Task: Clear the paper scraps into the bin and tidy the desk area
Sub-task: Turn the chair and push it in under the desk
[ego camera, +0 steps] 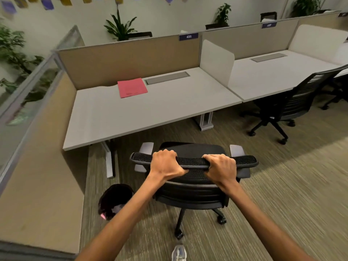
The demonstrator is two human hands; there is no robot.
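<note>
An open-plan office with beige partitions, potted plants behind them and striped carpet on the floor. The pale tabletop of the nearest cubicle carries a pink sheet, which lies flat near the back edge, just left of a grey cable hatch. A blue plate reading 435 sits on top of the rear partition.

A black mesh chair stands on the carpet in front of the tabletop, its seat facing the desk. The left hand and the right hand are side by side on the top rail of its backrest, and each grip is clamped on that rail, fingers curled over the front and thumbs behind.

The bin, dark and round, stands on the carpet left of the chair, close to the side partition. A pink scrap shows inside it, though the bin is blurred. A second chair is tucked at the neighbouring desk on the right, and a grey shoe shows at the bottom edge
</note>
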